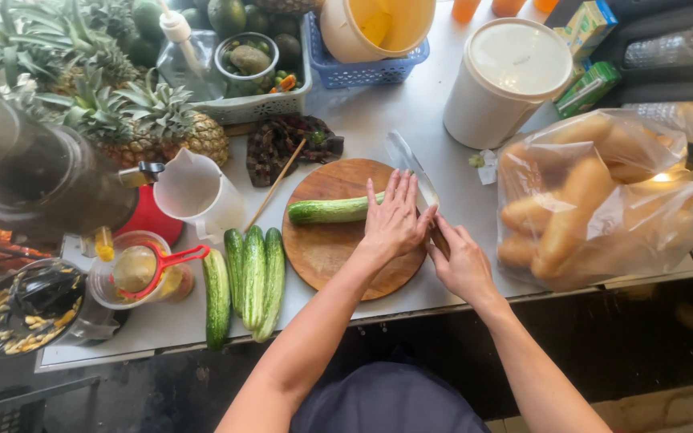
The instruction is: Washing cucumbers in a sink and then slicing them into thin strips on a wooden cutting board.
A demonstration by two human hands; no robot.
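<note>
One long green cucumber (332, 210) lies across the round wooden cutting board (322, 256). The left hand (393, 218) rests flat on the cucumber's right end, fingers stretched out and loose, not gripping. The right hand (460, 261) sits at the board's right edge, fingers curled around the handle of a long steel knife (411, 167) whose blade points away past the board. Four more green cucumbers (246, 281) lie just left of the board, and a clear plastic bag of bread rolls (595, 196) sits well to its right.
</note>
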